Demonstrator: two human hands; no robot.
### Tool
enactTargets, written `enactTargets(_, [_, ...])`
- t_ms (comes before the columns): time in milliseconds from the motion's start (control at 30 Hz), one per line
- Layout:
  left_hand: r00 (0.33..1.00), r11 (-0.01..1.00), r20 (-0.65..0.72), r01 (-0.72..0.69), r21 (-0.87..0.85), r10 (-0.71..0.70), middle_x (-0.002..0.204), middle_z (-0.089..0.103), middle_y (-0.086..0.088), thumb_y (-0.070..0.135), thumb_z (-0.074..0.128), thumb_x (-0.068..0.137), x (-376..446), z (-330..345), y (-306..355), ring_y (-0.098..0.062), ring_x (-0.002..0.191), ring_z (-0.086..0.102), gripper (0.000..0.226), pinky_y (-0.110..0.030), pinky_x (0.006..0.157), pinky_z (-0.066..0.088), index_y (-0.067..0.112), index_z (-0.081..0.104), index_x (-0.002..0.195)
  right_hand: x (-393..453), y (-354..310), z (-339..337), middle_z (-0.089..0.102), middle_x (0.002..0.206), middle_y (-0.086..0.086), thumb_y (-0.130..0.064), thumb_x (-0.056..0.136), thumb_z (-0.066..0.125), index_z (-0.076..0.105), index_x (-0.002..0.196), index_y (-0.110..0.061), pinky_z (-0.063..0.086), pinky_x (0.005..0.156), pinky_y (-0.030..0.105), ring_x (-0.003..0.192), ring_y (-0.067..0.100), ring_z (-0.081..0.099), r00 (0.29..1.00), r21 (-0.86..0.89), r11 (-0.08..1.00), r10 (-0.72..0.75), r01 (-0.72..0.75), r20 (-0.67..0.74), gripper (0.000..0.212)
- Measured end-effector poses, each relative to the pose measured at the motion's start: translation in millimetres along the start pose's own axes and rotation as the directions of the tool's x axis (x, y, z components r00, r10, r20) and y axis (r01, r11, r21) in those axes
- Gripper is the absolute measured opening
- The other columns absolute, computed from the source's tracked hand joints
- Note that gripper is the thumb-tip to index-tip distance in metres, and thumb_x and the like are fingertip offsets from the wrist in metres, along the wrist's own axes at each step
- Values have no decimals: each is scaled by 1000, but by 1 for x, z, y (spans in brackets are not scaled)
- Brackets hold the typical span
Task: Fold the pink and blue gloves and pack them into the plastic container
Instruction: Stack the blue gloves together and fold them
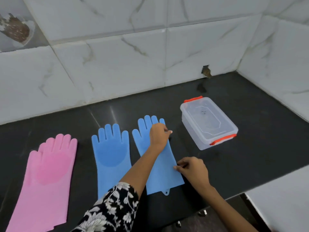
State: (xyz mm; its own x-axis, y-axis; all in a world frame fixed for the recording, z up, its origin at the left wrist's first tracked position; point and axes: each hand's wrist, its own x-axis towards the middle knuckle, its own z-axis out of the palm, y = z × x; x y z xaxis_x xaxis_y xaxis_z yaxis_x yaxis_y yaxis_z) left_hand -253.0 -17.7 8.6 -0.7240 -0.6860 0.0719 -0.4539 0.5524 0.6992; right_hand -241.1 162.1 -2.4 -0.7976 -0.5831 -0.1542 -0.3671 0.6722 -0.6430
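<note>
Three silicone gloves lie flat on the black countertop (250,139). A pink glove (48,173) is at the left, one blue glove (111,156) in the middle, and a second blue glove (163,173) to its right. My left hand (158,133) reaches across and pinches the right edge of the second blue glove near its fingers. My right hand (194,171) pinches the same edge lower down, near the cuff. The clear plastic container (209,122) with orange clips stands to the right with its lid on.
White marbled tile walls rise behind and to the right of the counter. A small hole (206,71) breaks the back wall near the corner. The counter's front edge runs past my right forearm, with a white surface (284,206) lower right.
</note>
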Motion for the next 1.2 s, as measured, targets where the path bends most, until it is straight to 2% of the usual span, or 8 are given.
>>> enactTargets(133, [995, 992, 28, 93, 83, -95, 77, 69, -14, 9, 73, 80, 11, 8, 4, -25, 76, 65, 14, -33, 71, 54, -1, 68, 72, 4, 1, 1, 73, 83, -7, -26, 74, 77, 75, 83, -20, 54, 66, 23, 73, 4, 64, 999, 58, 998, 36, -37, 24, 12])
enactTargets(267, [992, 990, 33, 120, 77, -122, 83, 70, -18, -1, 68, 78, 16, 4, 7, -25, 78, 64, 6, -24, 67, 52, -5, 72, 76, 5, 5, 2, 74, 83, -5, -22, 74, 78, 74, 84, -18, 48, 63, 14, 71, 3, 64, 998, 148, 987, 55, -60, 32, 11])
enactTargets(367, [993, 993, 0, 122, -6, -122, 79, 70, -23, -5, 67, 76, 16, -13, 8, -19, 64, 57, 7, -10, 52, 41, -7, 72, 72, 4, -1, 1, 72, 82, -5, -22, 75, 77, 74, 93, -19, 57, 69, 24, 73, 7, 66, 997, 269, 961, 50, -62, 52, 19])
enactTargets(467, [993, 989, -66, 92, -115, -100, 76, 71, -17, -3, 70, 73, 12, -44, 4, -23, 70, 64, 7, -25, 72, 51, -1, 76, 74, 0, -16, 1, 71, 79, -6, -18, 77, 75, 73, 100, -20, 59, 69, 31, 74, 10, 68, 997, 401, 916, -7, -25, 79, 23])
enactTargets(633, [972, 940, -133, 144, -309, -192, 69, 72, -11, 0, 76, 70, 2, -104, -29, -14, 57, 66, 9, -21, 61, 53, 3, 77, 78, -11, -65, 21, 70, 73, -4, -20, 77, 76, 71, 105, -18, 55, 61, 17, 69, 7, 67, 989, 505, 862, -110, 47, 96, 29])
enactTargets(800, [916, 870, -240, 184, -458, -320, 76, 74, -12, 2, 78, 70, -23, -164, -96, -10, 60, 68, 14, -22, 63, 56, 4, 76, 83, -26, -128, 73, 64, 77, -14, -23, 78, 74, 71, 106, -20, 51, 66, 14, 62, -2, 60, 952, 438, 881, -267, 177, 153, 28])
enactTargets(967, [797, 795, -279, 365, -484, -536, 84, 73, -17, -2, 75, 72, -65, -177, -167, -23, 68, 66, 15, -37, 73, 59, 1, 73, 87, -41, -154, 126, 64, 110, -7, -37, 85, 65, 65, 116, -24, 50, 83, 26, 91, 10, 64, 889, 192, 936, -342, 294, 305, 34])
enactTargets(1200, [829, 805, -235, 358, -474, -507, 71, 72, 1, 19, 79, 75, -71, -165, -178, -16, 67, 67, 7, -27, 64, 56, 16, 74, 71, 29, -135, 105, 66, 105, 0, -24, 86, 65, 68, 103, -16, 53, 79, 33, 87, 14, 64, 985, 182, 969, -171, 169, -7, 19])
